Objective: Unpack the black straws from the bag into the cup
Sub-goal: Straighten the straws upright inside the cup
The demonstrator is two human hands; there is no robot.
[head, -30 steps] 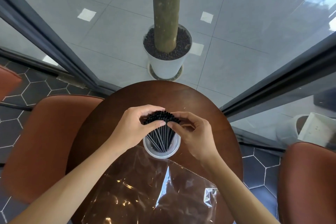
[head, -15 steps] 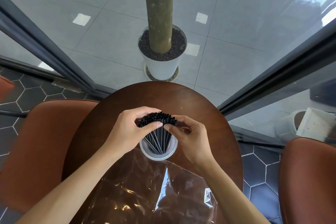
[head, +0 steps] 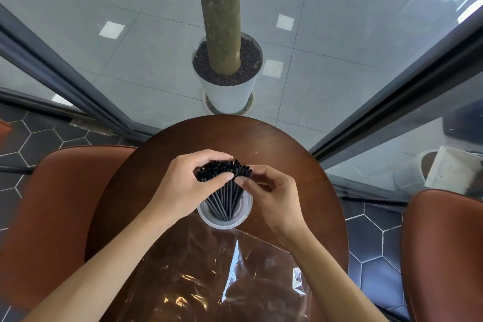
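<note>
A bundle of several black straws [head: 226, 191] stands in a clear plastic cup [head: 244, 213] on the round brown table [head: 287, 165]. Their upper ends fan out above the rim. My left hand [head: 188, 185] wraps the left side of the straw tops, thumb in front and fingers behind. My right hand [head: 274, 193] pinches the right side of the bundle with thumb and forefinger. The clear plastic bag [head: 209, 277] lies flat and crumpled on the table, just in front of the cup, with no straws visible inside it.
Brown leather chairs stand at the left [head: 52, 217] and right [head: 444, 256] of the table. Beyond the table's far edge a white pot [head: 230, 91] with a tree trunk stands behind glass panes with dark frames [head: 65, 81].
The camera view has shifted slightly. Both hands stay on the straw tops above the cup, adjusting the bundle a little; the straws remain in the cup and the bag has not moved.
</note>
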